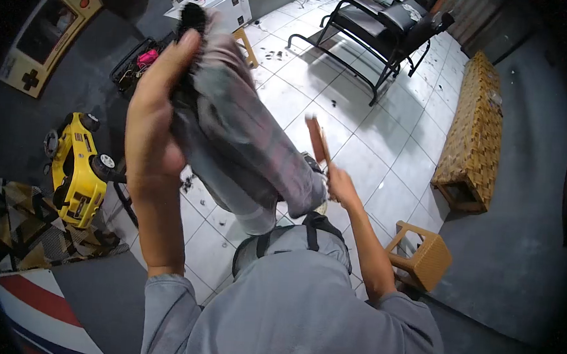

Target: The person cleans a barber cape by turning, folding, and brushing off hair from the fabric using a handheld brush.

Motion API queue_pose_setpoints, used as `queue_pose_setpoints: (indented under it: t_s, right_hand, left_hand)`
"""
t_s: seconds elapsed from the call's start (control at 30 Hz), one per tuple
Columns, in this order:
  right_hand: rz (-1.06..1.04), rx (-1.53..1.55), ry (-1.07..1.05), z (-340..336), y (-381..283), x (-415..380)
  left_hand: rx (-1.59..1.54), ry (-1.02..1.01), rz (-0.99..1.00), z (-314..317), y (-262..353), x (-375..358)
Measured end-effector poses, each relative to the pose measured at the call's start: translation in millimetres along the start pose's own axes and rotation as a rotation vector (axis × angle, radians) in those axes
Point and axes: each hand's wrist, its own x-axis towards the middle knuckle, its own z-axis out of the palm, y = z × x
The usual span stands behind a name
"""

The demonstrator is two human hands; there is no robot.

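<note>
My left hand (158, 113) is raised on the left, its thumb pressed along the black, fuzzy upper end (192, 25) of a long grey cloth (242, 111) with faint reddish bands. Its other fingers are hidden behind the cloth, which hangs in folds toward my waist and is smeared by motion. Lower and to the right, my right hand (342, 186) is closed around a flat, reddish-brown, wooden-looking stick (315, 137) pointing up and away from me. Its tip stands just right of the cloth. A dark bag (293, 240) sits at my waist.
Dark tufts (274, 53) lie scattered on the white tiled floor (337, 125). A black reclining chair (374, 28) stands ahead. Right are a woven bench (468, 135) and a tan stool (423, 255); left, a yellow toy car (79, 169) and a white cabinet (225, 10).
</note>
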Motion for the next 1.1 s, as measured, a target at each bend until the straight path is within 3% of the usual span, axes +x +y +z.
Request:
queue_pose_setpoints:
  t_s: [0.07,0.17,0.23,0.27,0.37,0.43,0.5,0.57,0.67,0.73,0.8,0.87,0.93,1.1]
  right_hand:
    - [-0.067,0.428,-0.019,9,-79,-37]
    - [-0.450,0.417,0.020,31,-118,-72]
    - [-0.766,0.123,0.099,52,-111,-76]
    - [-0.684,0.170,-0.078,57,-99,-79]
    - [-0.644,-0.211,-0.085,79,14,-23]
    - [-0.570,-0.718,-0.119,57,75,-16]
    - [-0.361,-0.945,-0.274,36,125,-8]
    - [-0.204,-0.964,-0.209,26,181,12]
    - [-0.077,-0.659,0.080,13,151,1]
    - [-0.004,-0.375,0.165,15,74,-18]
    - [-0.023,-0.033,0.118,17,17,-30]
    - [-0.225,0.149,0.043,18,-36,-46]
    - [-0.369,0.343,-0.182,23,-85,-70]
    - [-0.383,0.312,-0.214,60,-103,-90]
  left_hand:
    - [-0.017,-0.072,0.008,5,-14,-2]
    - [0.000,-0.019,0.052,20,-38,-5]
    - [-0.081,-0.037,0.041,29,-48,-7]
    - [-0.113,-0.001,0.064,32,-52,-9]
    - [-0.224,-0.015,0.109,31,-49,-11]
    - [-0.295,-0.082,0.151,26,-42,-11]
    - [-0.244,-0.003,0.124,20,-43,-13]
    - [-0.274,0.103,0.121,12,-57,-15]
    - [-0.260,0.111,0.081,0,-74,-23]
    - [-0.254,0.144,0.087,-3,-84,-30]
    - [-0.240,0.163,0.079,-9,-106,-39]
    - [-0.211,0.217,0.040,-18,-127,-46]
    - [-0.215,0.274,-0.003,-23,-148,-54]
    - [-0.240,0.209,-0.312,-30,-194,-92]
